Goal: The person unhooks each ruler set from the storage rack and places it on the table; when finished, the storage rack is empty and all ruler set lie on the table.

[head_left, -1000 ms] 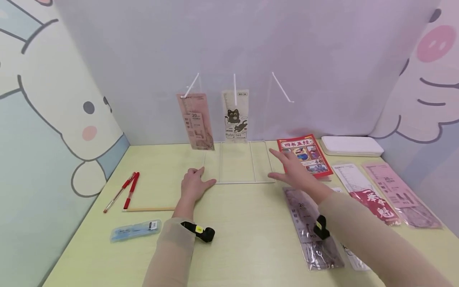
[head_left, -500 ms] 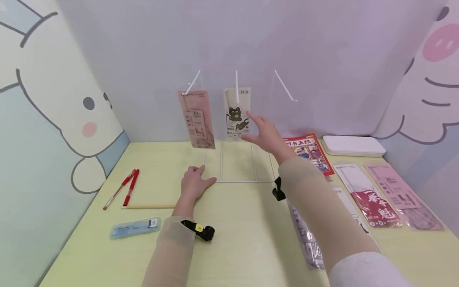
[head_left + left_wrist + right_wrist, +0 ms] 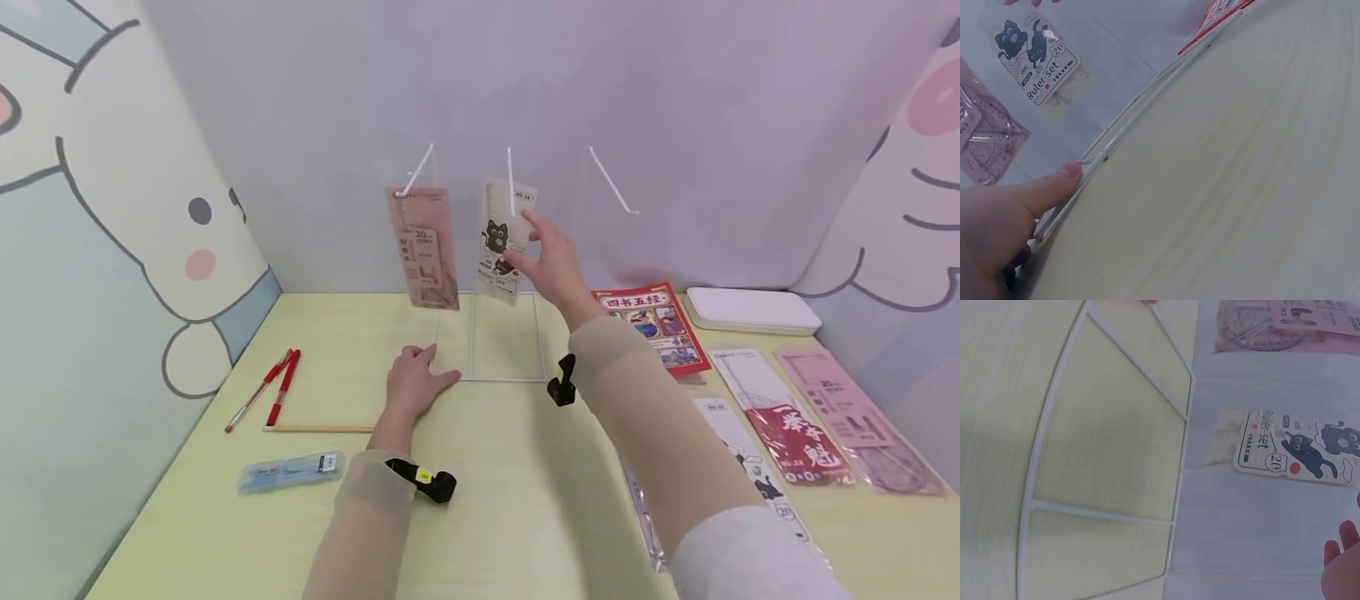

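Observation:
A white wire display rack stands against the back wall, with hooks on top. My left hand grips the front left corner of its base, thumb on the wire. From the middle hook hangs a ruler set packet with black cats printed on it, tilted to one side. Up beside this packet is my right hand, its thumb overlapping the front and its forefinger reaching to the right edge. Some of its fingertips show at the edge of the right wrist view. A pink ruler set packet hangs on the left hook.
Several more ruler set packets lie at the right, partly behind my right arm. Behind them are a red comic booklet and a white case. Red pens, a pencil and a blue case lie at the left.
My right hand has moved left and up from the rack's right side to the cat packet, which has turned and tilted. The left hand has stayed on the rack's corner.

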### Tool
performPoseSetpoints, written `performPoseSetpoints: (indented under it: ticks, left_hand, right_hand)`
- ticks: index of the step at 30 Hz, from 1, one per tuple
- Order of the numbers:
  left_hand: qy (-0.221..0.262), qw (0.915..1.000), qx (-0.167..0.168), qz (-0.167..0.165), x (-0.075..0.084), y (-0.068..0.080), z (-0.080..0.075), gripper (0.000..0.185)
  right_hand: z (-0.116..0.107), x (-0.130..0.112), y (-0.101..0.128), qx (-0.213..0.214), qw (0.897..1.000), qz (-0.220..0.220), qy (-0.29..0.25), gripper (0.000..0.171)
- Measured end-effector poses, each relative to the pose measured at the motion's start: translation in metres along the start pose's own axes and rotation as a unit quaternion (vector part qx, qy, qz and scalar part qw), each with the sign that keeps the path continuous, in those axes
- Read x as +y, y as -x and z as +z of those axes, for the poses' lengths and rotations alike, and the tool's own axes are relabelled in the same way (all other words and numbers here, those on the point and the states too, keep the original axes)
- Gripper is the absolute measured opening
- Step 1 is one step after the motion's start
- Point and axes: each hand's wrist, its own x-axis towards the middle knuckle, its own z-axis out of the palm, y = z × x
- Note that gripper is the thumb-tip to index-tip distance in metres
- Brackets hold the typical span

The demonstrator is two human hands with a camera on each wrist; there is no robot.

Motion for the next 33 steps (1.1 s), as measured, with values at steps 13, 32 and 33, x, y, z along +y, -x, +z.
performPoseSetpoints:
  ticks: [13, 32, 33]
  left_hand:
    - [0.002, 1.0000, 0.004, -0.002, 0.001, 0.000, 0.001, 0.079]
    - [-0.009, 0.9999, 0.004, 0.004, 0.004, 0.003, -0.001, 0.078]
    - [-0.011, 0.9999, 0.003, 0.004, 0.004, 0.003, -0.001, 0.078]
  right_hand:
    - [-0.010, -0.015, 0.023, 0.057, 0.986, 0.054, -0.145, 0.065]
    - [-0.029, -0.024, 0.068, 0.074, 0.993, 0.022, -0.086, 0.072]
    - [-0.030, -0.024, 0.071, 0.073, 0.993, 0.020, -0.087, 0.071]
